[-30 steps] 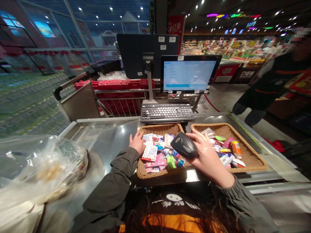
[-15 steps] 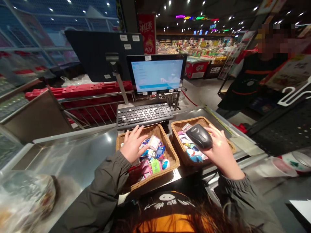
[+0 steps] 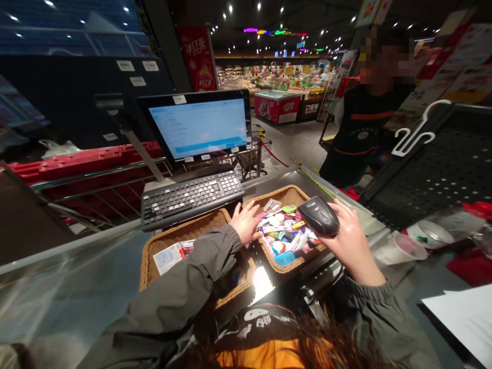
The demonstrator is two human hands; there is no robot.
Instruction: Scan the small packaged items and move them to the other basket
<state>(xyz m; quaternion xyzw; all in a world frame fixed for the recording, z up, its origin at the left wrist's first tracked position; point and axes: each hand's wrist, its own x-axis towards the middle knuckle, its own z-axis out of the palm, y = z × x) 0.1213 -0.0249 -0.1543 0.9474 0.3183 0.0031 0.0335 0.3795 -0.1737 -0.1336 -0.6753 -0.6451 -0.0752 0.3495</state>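
My right hand (image 3: 353, 243) grips a black handheld barcode scanner (image 3: 318, 215) above the right wicker basket (image 3: 286, 191). That basket holds many small colourful packets and items (image 3: 282, 230). At its left edge, my left hand (image 3: 246, 221) reaches over with fingers apart and nothing held; whether the fingertips touch the packets, I cannot tell. The left wicker basket (image 3: 144, 264) lies under my left forearm, which hides much of its contents. A pale card-like packet (image 3: 167, 258) shows inside it.
Behind the baskets stand a keyboard (image 3: 192, 197) and a lit monitor (image 3: 202, 128). Cups (image 3: 403, 248) and white paper (image 3: 461, 318) are at the right, near a black perforated panel (image 3: 442, 164) with white hooks. A person in a dark apron (image 3: 357, 128) stands beyond the counter.
My left hand has moved right, from over the left basket to the right basket's left edge. The view has turned right. My right hand still holds the scanner.
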